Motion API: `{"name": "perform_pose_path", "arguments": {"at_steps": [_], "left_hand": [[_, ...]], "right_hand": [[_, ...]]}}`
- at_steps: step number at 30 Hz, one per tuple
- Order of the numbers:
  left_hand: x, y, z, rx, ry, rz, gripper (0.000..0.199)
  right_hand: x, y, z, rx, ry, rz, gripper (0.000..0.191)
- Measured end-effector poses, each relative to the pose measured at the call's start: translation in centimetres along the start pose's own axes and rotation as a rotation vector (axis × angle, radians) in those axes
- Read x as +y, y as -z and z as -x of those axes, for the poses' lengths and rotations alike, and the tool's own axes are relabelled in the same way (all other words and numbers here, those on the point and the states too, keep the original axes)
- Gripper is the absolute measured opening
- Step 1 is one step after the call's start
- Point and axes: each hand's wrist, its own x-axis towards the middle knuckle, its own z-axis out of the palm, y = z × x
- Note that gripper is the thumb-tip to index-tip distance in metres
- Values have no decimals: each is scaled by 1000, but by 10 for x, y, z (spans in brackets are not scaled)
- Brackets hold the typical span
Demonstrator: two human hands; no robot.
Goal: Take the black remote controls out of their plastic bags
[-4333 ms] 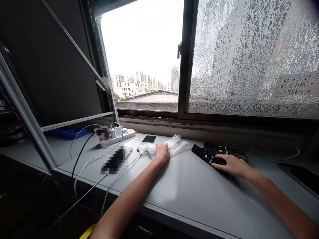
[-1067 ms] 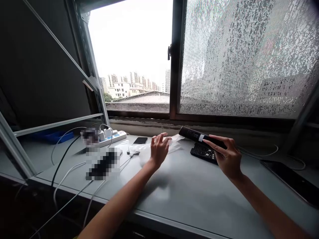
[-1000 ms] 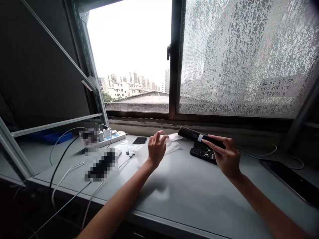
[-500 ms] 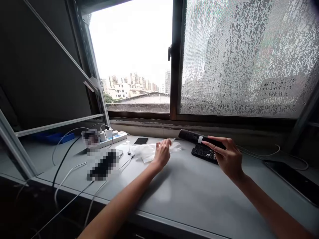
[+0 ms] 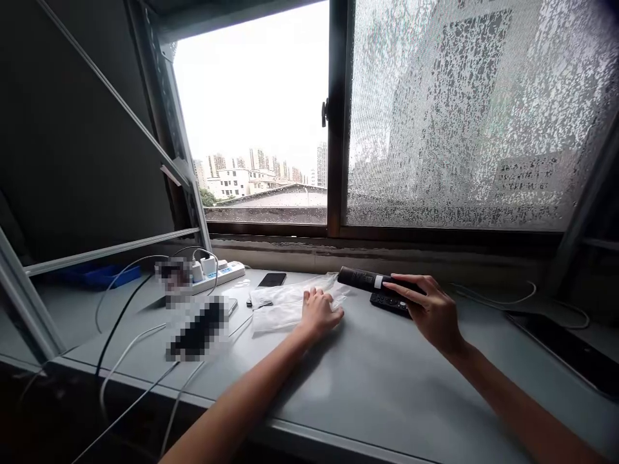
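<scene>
My left hand (image 5: 320, 310) lies on a clear plastic bag (image 5: 285, 308) on the desk, its fingers curled onto the bag's right part. In my right hand (image 5: 432, 308) is a long black remote control (image 5: 358, 279) with a white label across it, gripped between thumb and fingers just above the desk. Its far end points left, at the bag's upper right corner. Under it a second black remote control (image 5: 389, 303) with buttons lies on the desk, partly hidden by the held one and my right hand.
A dark phone (image 5: 273, 280) lies behind the bag. To the left stand a white power strip (image 5: 227, 274) with plugs and several cables, and blurred-out items. A black tablet-like device (image 5: 561, 351) lies at the right. A blue tray (image 5: 111, 276) sits far left, below the window.
The bag now lies more spread out toward me, and my left hand has moved slightly down and right onto it. The held remote's far end has come nearer the bag. The view has shifted a little.
</scene>
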Motion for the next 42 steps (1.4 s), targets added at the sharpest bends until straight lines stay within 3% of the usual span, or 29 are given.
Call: {"name": "perform_pose_path", "arguments": {"at_steps": [8,19,22,26,31,35,42], "left_hand": [[3,3,-3,-8,28,-32,19],[11,13,-1,197,4,145,29],[16,13,0,209,0,143,35],[21,13,1,182,-7,191,27],[20,10,0,150,-105,182,20],[15,6,-2,137,-176,132,23],[14,10,-2,148,-168,136,31]], "right_hand": [[1,2,0,37,-24,-15,44],[1,-3,4,-12,-88,-49,40],[-6,-4,2,-39,-277,-173,27],[-18,-4,-5,-7,-743,-435,47],[-15,-2,-14,194,-1101,-624,54],[-5,-3,-13,250,-1256,-731,40],[-5,-3,-10,213,-1256,-811,22]]}}
